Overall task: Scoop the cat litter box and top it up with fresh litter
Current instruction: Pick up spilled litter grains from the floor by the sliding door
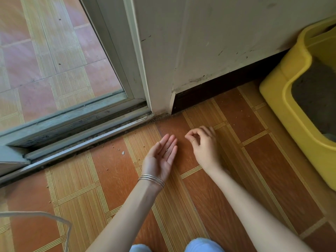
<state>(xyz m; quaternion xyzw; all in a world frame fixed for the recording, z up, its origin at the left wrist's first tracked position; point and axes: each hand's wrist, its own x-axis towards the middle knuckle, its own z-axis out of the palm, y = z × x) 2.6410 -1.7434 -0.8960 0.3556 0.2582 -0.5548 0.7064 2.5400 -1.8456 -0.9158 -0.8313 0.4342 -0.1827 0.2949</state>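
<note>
The yellow litter box [283, 99] stands at the right edge, only partly in view, with grey litter [316, 91] inside. My left hand [160, 159] lies palm up just above the tiled floor, fingers straight, and a tiny litter grain [166, 150] sits on the palm. Just right of it, my right hand [203, 144] hovers palm down with curled fingers. Its thumb and forefinger tips meet, and I see nothing between them. Small crumbs of stray litter [123, 152] dot the floor to the left of my hands. No scoop or litter bag is in view.
A sliding glass door and its dirty metal track [72, 131] run across the left. A scuffed white wall [218, 42] with a dark skirting is straight ahead. A grey cord [54, 217] curls at the lower left, and my blue-clad knees [201, 245] are at the bottom.
</note>
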